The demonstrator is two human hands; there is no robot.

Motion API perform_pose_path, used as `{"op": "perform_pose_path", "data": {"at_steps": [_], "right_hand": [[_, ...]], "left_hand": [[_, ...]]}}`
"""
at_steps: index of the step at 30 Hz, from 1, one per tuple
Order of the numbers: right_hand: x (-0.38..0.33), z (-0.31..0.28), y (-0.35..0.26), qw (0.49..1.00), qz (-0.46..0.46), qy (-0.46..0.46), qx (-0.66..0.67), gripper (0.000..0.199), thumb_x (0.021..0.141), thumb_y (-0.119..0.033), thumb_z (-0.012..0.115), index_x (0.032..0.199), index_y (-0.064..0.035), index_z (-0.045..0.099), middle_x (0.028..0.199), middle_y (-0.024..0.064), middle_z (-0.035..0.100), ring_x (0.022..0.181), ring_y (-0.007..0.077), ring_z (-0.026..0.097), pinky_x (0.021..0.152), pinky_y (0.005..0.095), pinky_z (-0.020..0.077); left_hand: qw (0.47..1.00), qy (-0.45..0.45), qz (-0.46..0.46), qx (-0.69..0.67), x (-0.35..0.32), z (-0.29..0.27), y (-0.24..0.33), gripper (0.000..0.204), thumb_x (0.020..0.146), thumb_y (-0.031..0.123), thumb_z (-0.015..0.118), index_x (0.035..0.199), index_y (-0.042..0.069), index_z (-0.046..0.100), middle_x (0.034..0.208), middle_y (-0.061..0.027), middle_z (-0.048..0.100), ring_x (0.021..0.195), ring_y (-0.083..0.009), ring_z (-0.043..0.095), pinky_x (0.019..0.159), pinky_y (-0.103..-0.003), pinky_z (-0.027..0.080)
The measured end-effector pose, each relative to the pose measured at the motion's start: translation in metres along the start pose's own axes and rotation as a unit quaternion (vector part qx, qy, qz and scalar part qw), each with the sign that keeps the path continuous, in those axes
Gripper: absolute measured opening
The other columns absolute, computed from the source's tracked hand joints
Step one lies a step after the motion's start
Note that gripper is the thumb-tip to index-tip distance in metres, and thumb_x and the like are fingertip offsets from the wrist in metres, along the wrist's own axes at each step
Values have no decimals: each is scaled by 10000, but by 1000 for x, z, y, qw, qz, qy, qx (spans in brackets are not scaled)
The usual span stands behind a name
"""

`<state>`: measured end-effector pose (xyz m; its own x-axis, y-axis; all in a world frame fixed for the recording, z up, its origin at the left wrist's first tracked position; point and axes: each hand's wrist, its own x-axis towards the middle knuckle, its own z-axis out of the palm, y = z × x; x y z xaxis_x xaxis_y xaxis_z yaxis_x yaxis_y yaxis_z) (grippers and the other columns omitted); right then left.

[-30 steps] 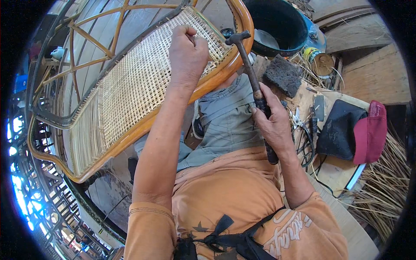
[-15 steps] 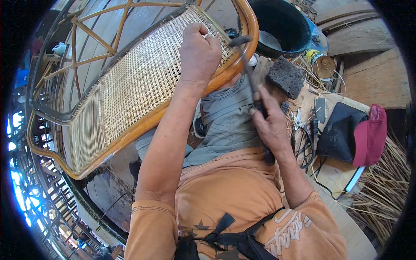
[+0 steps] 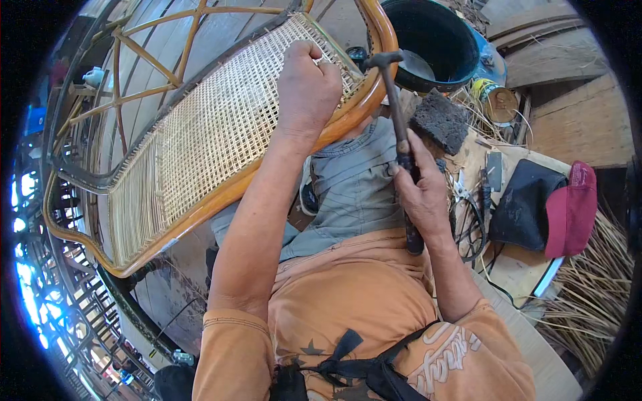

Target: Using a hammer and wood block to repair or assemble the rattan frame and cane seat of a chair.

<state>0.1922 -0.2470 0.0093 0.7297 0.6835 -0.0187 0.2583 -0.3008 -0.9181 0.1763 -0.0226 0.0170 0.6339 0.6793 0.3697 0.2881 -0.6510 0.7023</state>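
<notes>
A woven cane panel (image 3: 214,107) fills a curved, varnished rattan frame (image 3: 328,142), tilted across my lap. My left hand (image 3: 309,90) is closed in a fist over the panel's right part, knuckles up. Whatever its fingers pinch, if anything, is hidden beneath it. In my right hand (image 3: 422,190) is a hammer (image 3: 396,107), gripped by its dark handle with the thumb along it. The hammer's head is near the frame's right rail, to the right of my left hand. Loose cane ends line the panel's left edge.
A black bucket (image 3: 461,40) stands beyond the frame. Nearby are a dark rough block (image 3: 441,120) and a tin can (image 3: 498,100). A board at right bears scissors (image 3: 460,187), a black pouch (image 3: 525,200) and a maroon cap (image 3: 575,210). Cane strips (image 3: 595,281) lie beyond it.
The hammer's head has shifted a little to the right and up, and its shaft is more upright. My left hand has stayed closed in nearly the same place on the panel.
</notes>
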Motion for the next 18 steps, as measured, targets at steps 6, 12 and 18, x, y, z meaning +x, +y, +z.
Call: {"op": "perform_pose_path", "data": {"at_steps": [6,12,18], "right_hand": [[-3,-3,4,999,-5,-35,8,532,797,-63,572,1307,-20,430,1036,162,561,935,276,548,854,327,423],[-1,-26,13,992,90,52,75,521,783,-21,567,1292,-9,454,978,84,577,812,150,533,746,260,445],[7,-24,15,992,82,43,84,540,779,-20,579,1301,8,444,1017,82,585,827,119,537,760,246,449]], "left_hand": [[998,-5,-37,-44,4,-14,11,150,778,61,501,910,-8,486,772,-200,551,664,-312,593,609,-382,478],[990,90,-60,-93,33,-64,-19,188,767,31,515,950,-3,491,710,-120,545,604,-176,587,575,-295,465],[988,58,-109,-93,28,-57,-24,194,758,-2,514,949,-6,480,645,-62,496,569,-144,543,562,-286,463]]}}
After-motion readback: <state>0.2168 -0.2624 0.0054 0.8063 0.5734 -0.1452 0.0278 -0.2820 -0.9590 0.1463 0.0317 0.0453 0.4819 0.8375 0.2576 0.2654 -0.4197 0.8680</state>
